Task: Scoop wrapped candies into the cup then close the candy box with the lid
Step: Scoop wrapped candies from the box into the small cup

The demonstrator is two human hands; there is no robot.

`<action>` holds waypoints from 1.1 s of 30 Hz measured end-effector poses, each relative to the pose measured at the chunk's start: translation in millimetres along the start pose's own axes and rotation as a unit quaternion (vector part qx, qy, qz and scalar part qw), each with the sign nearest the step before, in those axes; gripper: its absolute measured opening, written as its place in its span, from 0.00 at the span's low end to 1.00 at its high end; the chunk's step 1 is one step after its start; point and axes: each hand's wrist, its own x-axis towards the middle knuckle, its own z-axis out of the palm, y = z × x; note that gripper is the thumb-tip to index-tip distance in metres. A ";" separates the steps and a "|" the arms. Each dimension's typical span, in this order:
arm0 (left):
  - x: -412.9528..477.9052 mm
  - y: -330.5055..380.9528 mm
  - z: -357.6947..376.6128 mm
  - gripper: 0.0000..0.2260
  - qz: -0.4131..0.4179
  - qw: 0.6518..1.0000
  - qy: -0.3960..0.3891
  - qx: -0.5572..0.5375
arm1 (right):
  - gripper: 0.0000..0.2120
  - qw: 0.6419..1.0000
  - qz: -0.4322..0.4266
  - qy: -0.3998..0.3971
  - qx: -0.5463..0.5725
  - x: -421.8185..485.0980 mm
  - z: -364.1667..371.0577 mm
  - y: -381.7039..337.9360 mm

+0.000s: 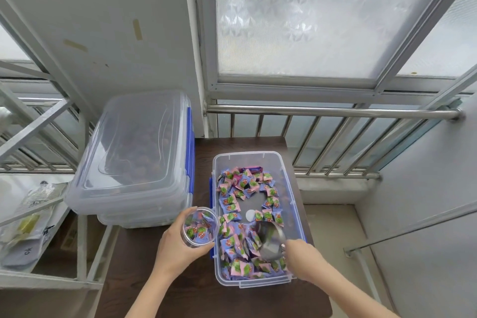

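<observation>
My left hand (178, 248) held the cup (200, 226) with some candies, just left of the open candy box (254, 160) near the table's (154, 279) right edge. My right hand (303, 259) gripped a metal scoop (271, 242) down among the candies (245, 188) in the box.

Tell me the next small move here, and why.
Probably lift the scoop out of the candies and tip it into the cup. The right hand has the scoop down in the open box; the left hand holds the cup, only partly filled, just beside the box's left wall.
</observation>
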 end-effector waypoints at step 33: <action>13.0 17.4 8.0 0.37 0.011 1.000 -0.012 -0.006 | 0.08 0.798 -0.108 -0.067 0.589 42.7 14.6 16.4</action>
